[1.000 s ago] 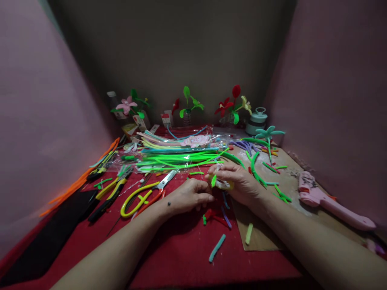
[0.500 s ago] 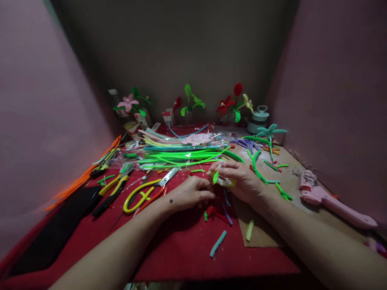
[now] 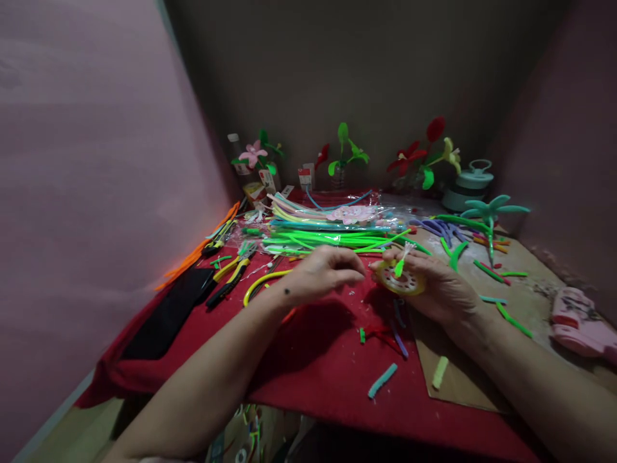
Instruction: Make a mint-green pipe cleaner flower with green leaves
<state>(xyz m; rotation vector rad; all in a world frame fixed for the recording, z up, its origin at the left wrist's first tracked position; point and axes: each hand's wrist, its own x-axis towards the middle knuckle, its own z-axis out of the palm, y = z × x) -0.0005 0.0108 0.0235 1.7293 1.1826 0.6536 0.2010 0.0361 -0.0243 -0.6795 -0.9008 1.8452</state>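
Observation:
In my right hand (image 3: 441,289) is a yellow-rimmed spool (image 3: 405,283) with holes in its pale face. A small bright green fuzzy piece (image 3: 400,267) with white strands at its top stands in front of the spool, by the same fingers. My left hand (image 3: 330,273) hovers just left of the spool, apart from it, over the red cloth. Its fingers are curled and the thumb and forefinger come close together; whatever they pinch, if anything, is too thin to make out. Under the left forearm, yellow-handled scissors (image 3: 263,280) are partly hidden.
Bundled pipe cleaners (image 3: 328,238) lie behind my hands. Pliers (image 3: 231,280) and a black flat object (image 3: 168,315) lie left. Pipe-cleaner offcuts (image 3: 382,381) are scattered near the cardboard (image 3: 463,376). A pink tool (image 3: 578,325) is at right; pipe-cleaner flowers (image 3: 342,154) stand behind.
The camera view has swung left, so the scene sits farther right. My left hand has lifted and drawn away from my right hand, and the spool's face now shows.

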